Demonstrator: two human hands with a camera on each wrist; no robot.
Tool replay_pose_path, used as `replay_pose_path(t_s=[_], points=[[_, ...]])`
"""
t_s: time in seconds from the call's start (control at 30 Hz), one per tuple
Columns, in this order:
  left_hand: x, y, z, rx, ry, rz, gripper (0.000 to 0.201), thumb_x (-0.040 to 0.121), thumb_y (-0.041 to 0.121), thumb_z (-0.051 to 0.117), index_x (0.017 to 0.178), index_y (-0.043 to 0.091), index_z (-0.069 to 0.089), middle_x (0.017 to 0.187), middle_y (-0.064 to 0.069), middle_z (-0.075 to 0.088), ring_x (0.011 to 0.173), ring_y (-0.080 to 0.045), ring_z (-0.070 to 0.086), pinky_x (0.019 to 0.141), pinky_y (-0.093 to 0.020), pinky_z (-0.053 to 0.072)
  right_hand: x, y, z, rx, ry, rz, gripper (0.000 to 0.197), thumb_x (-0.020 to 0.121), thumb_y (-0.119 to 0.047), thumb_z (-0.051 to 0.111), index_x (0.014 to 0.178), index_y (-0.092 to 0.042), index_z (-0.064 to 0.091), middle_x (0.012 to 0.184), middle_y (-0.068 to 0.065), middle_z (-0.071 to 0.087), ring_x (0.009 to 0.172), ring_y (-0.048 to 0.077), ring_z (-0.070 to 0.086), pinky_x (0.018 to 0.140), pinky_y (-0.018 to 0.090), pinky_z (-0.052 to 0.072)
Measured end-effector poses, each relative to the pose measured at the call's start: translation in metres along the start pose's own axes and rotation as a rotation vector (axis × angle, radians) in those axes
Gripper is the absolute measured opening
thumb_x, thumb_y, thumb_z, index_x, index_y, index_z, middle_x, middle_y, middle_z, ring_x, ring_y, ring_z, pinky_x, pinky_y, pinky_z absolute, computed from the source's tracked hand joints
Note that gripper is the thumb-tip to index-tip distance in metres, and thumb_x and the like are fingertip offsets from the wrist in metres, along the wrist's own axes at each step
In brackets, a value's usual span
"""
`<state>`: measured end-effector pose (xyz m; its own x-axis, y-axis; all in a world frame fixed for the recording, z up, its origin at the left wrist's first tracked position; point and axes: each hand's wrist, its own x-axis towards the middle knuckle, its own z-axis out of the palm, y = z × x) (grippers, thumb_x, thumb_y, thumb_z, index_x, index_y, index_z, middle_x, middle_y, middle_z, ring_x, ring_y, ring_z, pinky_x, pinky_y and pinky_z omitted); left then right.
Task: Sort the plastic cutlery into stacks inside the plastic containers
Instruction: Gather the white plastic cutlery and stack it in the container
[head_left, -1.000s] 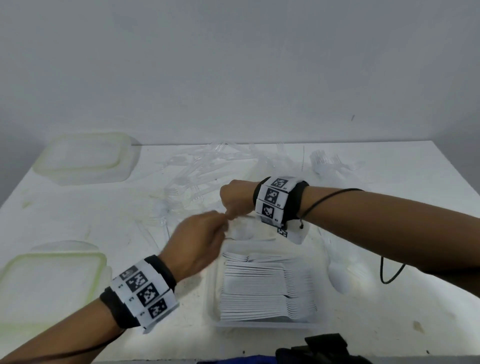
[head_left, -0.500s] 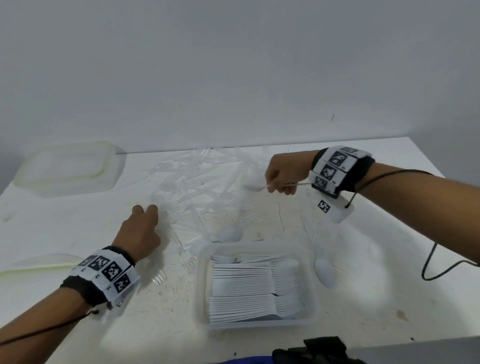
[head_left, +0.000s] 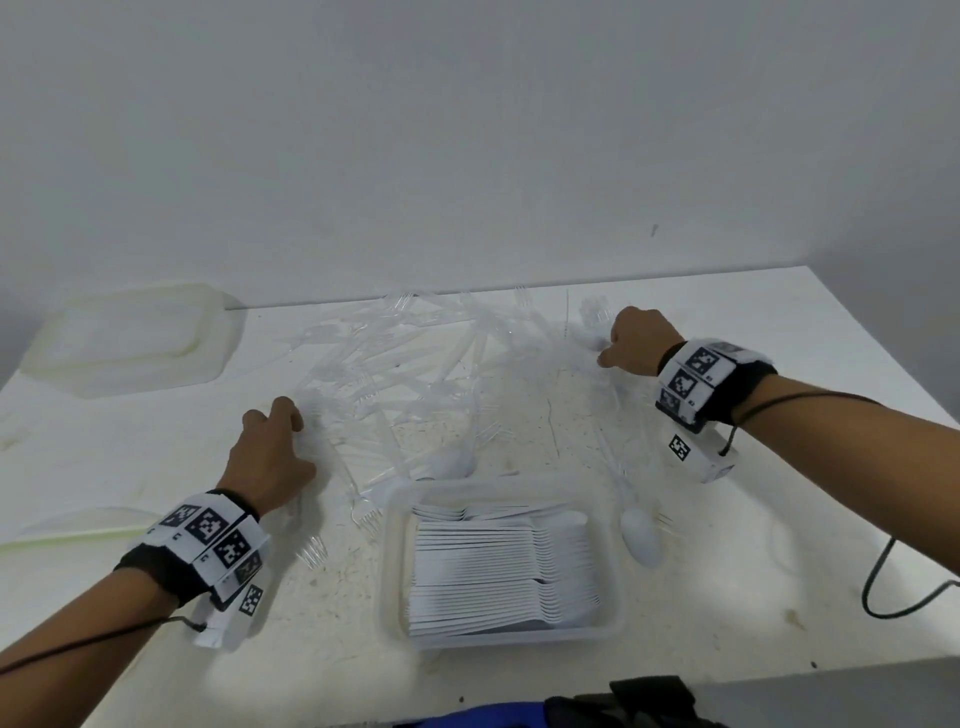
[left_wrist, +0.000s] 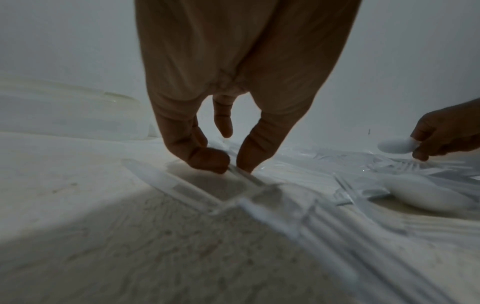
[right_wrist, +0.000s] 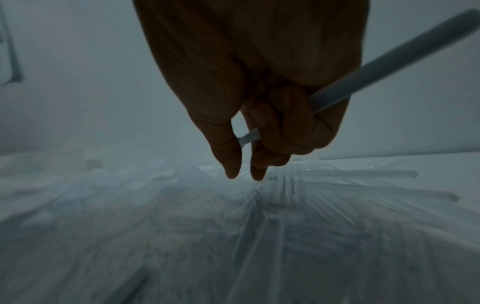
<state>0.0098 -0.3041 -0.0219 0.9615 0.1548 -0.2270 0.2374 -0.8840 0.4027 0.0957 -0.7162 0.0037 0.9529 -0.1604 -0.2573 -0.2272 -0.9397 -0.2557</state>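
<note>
The right hand (right_wrist: 259, 98) grips a smooth white spoon (left_wrist: 397, 145). The left hand (head_left: 270, 457) pinches a clear fork handle (left_wrist: 246, 176). Right of that pinch, a translucent container (head_left: 395, 571) holds stacked white cutlery (head_left: 498, 571).

No readable text; wristbands (head_left: 210, 538) bear only coded markers

My right hand (right_wrist: 259, 86) hid middle of spoon handle (right_wrist: 405, 51); its far end ran off picture edge. Spoon bowl (left_wrist: 397, 145) showed only from left wrist. Clear cutlery pile (head_left: 410, 364) too glassy to count or sort by type. Surface (right_wrist: 182, 246) smeared with blur under right wrist. My left fingers (left_wrist: 246, 156) covered clear piece (left_wrist: 249, 179) beneath; type unclear. Lid (head_left: 52, 530) cut by left edge.
</note>
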Motion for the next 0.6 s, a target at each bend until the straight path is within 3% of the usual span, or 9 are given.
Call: replay_pose_path(t_s=[0.1, 0.23, 0.4, 0.53, 0.6], points=[[-0.001, 0.005, -0.004, -0.04, 0.052, -0.001, 0.048, 0.071, 0.003, 0.072, 0.108, 0.011, 0.043, 0.102, -0.012, 0.037, 0.074, -0.03, 0.051, 0.067, -0.035, 0.04, -0.006, -0.002, 0.008, -0.104, 0.058, 0.005, 0.028, 0.088, -0.028, 0.063, 0.079, -0.008, 0.046, 0.084, 0.009, 0.053, 0.078, 0.029, 0.054, 0.065, 0.03, 0.042], [-0.002, 0.011, -0.017, -0.001, 0.033, 0.045, 0.05, 0.07, 0.002, 0.072, 0.111, 0.014, 0.046, 0.104, -0.013, 0.04, 0.083, -0.03, 0.053, 0.066, -0.029, 0.038, -0.001, -0.005, 0.008, -0.128, 0.109, 0.012, 0.023, 0.091, -0.025, 0.054, 0.1, -0.004, 0.055, 0.097, 0.013, 0.056, 0.094, 0.034, 0.06, 0.072, 0.032, 0.042], [-0.008, 0.019, -0.037, 0.093, -0.007, 0.111, 0.042, 0.072, 0.003, 0.068, 0.105, 0.019, 0.049, 0.1, -0.01, 0.047, 0.076, -0.025, 0.054, 0.051, -0.027, 0.041, 0.006, -0.012, 0.008, -0.181, 0.109, -0.025, 0.014, 0.089, -0.019, 0.055, 0.087, -0.008, 0.047, 0.097, 0.013, 0.061, 0.079, 0.03, 0.054, 0.069, 0.032, 0.042], [-0.014, 0.023, -0.053, 0.214, -0.037, 0.198, 0.037, 0.075, 0.008, 0.07, 0.105, 0.022, 0.052, 0.1, -0.005, 0.049, 0.079, -0.016, 0.048, 0.066, -0.026, 0.035, 0.01, -0.017, 0.01, -0.198, 0.062, -0.04, 0.015, 0.089, -0.02, 0.057, 0.091, -0.008, 0.047, 0.094, 0.01, 0.055, 0.078, 0.028, 0.053, 0.07, 0.032, 0.044], [-0.017, 0.03, -0.066, 0.307, -0.076, 0.233, 0.034, 0.077, 0.01, 0.067, 0.1, 0.027, 0.049, 0.098, 0.0, 0.049, 0.079, -0.012, 0.048, 0.066, -0.025, 0.034, 0.012, -0.015, 0.007, -0.188, 0.046, -0.044, 0.018, 0.088, -0.021, 0.06, 0.094, -0.007, 0.051, 0.093, 0.01, 0.054, 0.079, 0.028, 0.054, 0.068, 0.032, 0.043]])
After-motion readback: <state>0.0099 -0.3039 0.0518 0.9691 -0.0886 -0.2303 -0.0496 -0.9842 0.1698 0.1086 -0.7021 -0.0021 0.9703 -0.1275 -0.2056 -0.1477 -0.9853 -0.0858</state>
